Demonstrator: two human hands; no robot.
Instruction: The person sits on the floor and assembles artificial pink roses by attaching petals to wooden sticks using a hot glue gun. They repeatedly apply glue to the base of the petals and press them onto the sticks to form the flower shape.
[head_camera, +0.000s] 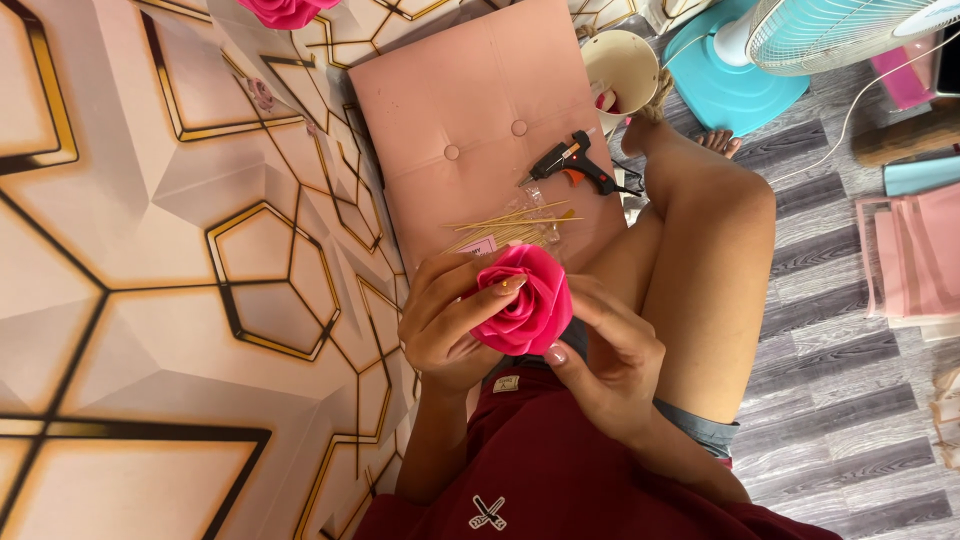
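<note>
A matt pink rose (525, 298) of smooth foam-like sheet, its petals softly curled. Behind it, a pale pink cushion (470, 110) with a smooth, faintly sheened leather-like skin and two buttons. On it lie a black plastic glue gun (572, 166) and thin wooden sticks (510, 225). The floor (830, 400) looks like grey wood-grain vinyl. Dark red cloth shirt (570, 470).

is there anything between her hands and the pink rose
Nothing visible. The left hand and right hand both hold the bright pink folded ribbon rose directly, fingers on its petals.
</note>
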